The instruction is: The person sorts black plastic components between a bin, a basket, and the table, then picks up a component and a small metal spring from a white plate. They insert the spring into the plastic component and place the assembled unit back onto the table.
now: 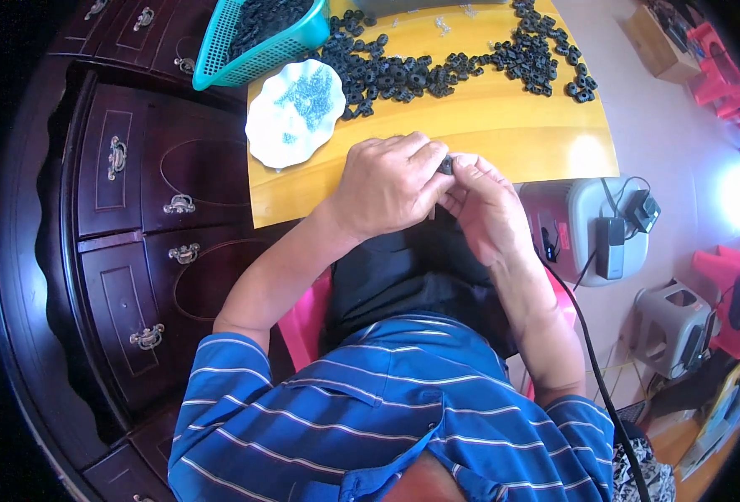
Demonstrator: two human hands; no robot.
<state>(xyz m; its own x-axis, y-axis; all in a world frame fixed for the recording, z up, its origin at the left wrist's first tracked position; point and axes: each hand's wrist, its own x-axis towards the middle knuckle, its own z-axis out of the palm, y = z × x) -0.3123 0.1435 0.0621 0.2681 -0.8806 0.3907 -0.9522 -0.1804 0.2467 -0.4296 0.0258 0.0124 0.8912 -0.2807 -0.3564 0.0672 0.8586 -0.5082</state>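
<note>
A small black plastic part (446,165) is pinched between my two hands, just past the near edge of the yellow table. My left hand (393,180) is closed, its thumb and forefinger on the part's left side. From the other side my right hand (484,197) grips the same part with thumb and fingertips. The fingers hide most of it. Ahead, many similar black parts (395,77) lie in a loose band across the table. Left of them stands a white scalloped dish (265,125) holding many tiny clear-bluish pieces.
A green plastic basket (261,63) full of black pieces sits at the table's (504,134) far left. Small clear pieces (443,27) lie near the far edge. Dark wooden cabinets (136,192) flank the left. On the right are a grey stool (583,243) with power adapters and a hanging black cable (592,335).
</note>
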